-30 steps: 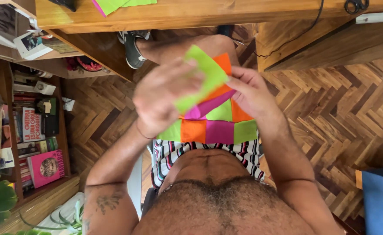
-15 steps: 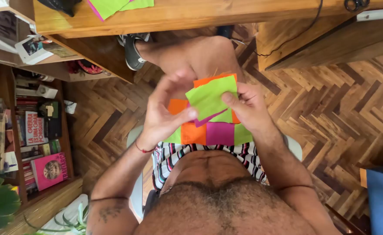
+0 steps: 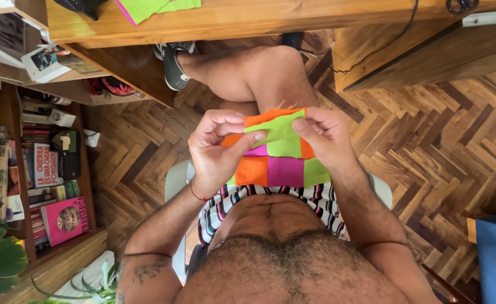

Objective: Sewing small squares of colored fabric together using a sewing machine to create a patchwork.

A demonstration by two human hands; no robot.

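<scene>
I am sitting above a herringbone wooden floor [image 3: 445, 141], with a wooden tabletop [image 3: 259, 19] lying at the far side and a bookshelf [image 3: 39, 163] standing to my left. On the tabletop, loose green and pink fabric pieces [image 3: 152, 7] are lying at the far left, and a pair of scissors [image 3: 461, 7] is lying at the far right. A patchwork of orange, pink and green fabric squares [image 3: 282, 169] is resting on my lap, over my striped shorts [image 3: 248, 200]. My left hand [image 3: 217, 149] is gripping the left edge of a green fabric square [image 3: 279, 130], thumb pressed on top and fingers curled behind, so that grip is closed on the cloth. My right hand [image 3: 327, 135] is pinching the square's right edge between thumb and fingers. The green square is sitting just above the patchwork's far edge, with an orange square [image 3: 270, 116] showing behind it.
</scene>
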